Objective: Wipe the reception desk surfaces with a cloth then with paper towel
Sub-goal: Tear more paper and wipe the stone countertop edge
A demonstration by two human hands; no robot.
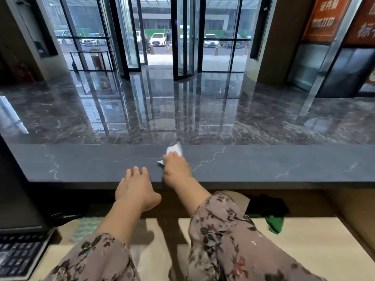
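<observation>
Fingers [169, 157] of the right hand [176, 169] are curled down on a crumpled white paper towel [175, 149] and press it to the dark stone ledge [263, 163] of the reception desk. Most of the towel sticks out beyond the fingertips, toward the far edge of the ledge, and one small corner shows at the left side of the hand. The left hand [135, 189] is just beside it, to the left and nearer to the person. Its fingers [136, 171] are spread and straight; they lie on the near edge of the ledge and hold nothing. The ledge has its long axis from left to right, so I judge that the next stroke must go sideways along it. The right hand has the towel and is the one to do it, while the left only supports. The green cloth [275, 224] lies well apart, on the pale lower desk [314, 240] at the right, so the cloth stage seems finished.
</observation>
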